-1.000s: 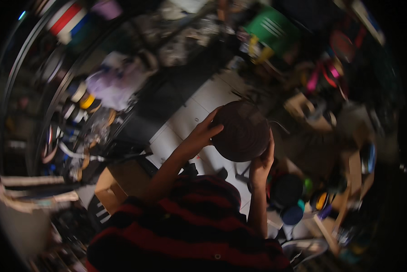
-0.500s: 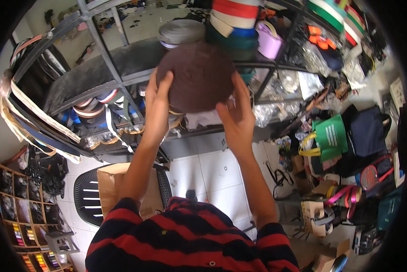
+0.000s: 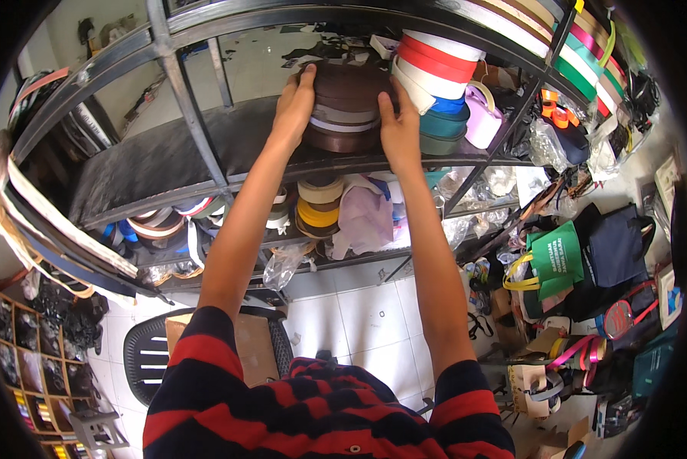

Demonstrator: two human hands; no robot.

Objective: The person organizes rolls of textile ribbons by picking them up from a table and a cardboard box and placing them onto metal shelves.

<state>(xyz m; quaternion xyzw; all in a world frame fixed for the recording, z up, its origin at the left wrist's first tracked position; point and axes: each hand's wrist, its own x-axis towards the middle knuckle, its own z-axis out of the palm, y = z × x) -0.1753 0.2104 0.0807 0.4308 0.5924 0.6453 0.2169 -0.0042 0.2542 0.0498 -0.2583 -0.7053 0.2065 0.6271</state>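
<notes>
A dark brown roll of webbing [image 3: 351, 83] rests on top of a stack of rolls on the black shelf [image 3: 183, 141]. My left hand [image 3: 293, 107] grips its left side, and my right hand [image 3: 401, 126] presses on its right side. Under it in the stack lie grey rolls [image 3: 343, 115] and another brown roll [image 3: 339, 141]. Close to my right hand stands a taller stack of red, white, blue and green rolls [image 3: 439, 65]. A lilac roll [image 3: 485, 115] leans beside that stack.
Black metal shelf posts [image 3: 190, 107] stand left of my arms. Yellow rolls [image 3: 317, 214] and a pale cloth [image 3: 362, 214] fill the lower shelf. Behind me are a black chair [image 3: 144, 352] and a cardboard box [image 3: 255, 348]. Bags, such as a green one [image 3: 556, 256], crowd the right.
Both hands have carried the brown roll forward and lowered it onto the grey rolls of the stack. The roll was tilted in the air before and now lies flat.
</notes>
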